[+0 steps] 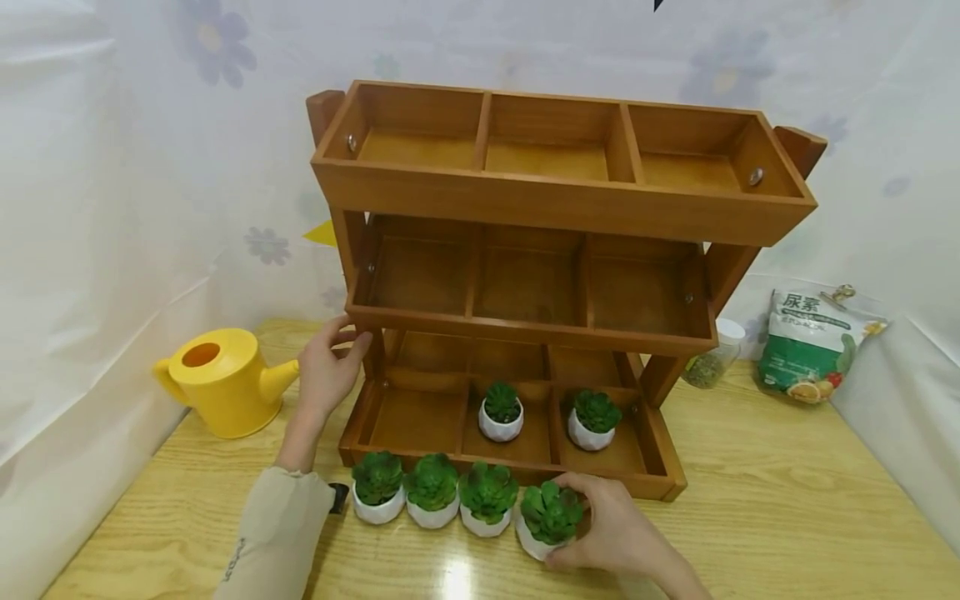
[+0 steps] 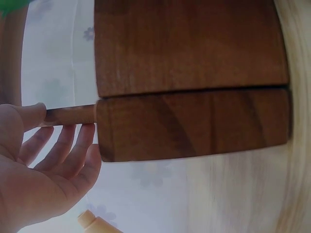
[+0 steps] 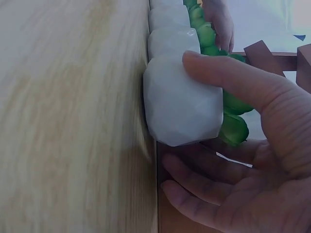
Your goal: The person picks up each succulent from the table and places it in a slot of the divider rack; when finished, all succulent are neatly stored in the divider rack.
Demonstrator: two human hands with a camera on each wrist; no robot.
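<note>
- We see the right hand grasping the right-end succulent, with its thumb against the near side of the white faceted pot and its fingers round the other side.
- We find this plant in front of the wooden rack, at the right end of a row on the table; we cannot tell whether its base bears fully on the tabletop.
- We see the left hand grasping the wooden rack by a narrow wooden part at its left side, below the middle tier; in the left wrist view the thumb lies over that part and the fingers bend beneath it.
- Next in the row, running leftward, we count the third succulent, just beside the held one, then the second succulent and the left-end succulent, all upright in white pots.
- In the bottom tier we see one potted plant in the middle compartment and another small plant in the right one.
- To the left of the rack we have a yellow watering can, its spout towards the left hand.
- Behind the rack's right side we spot a white-lidded jar, and farther right a green-and-white bag closed with a clip.
</note>
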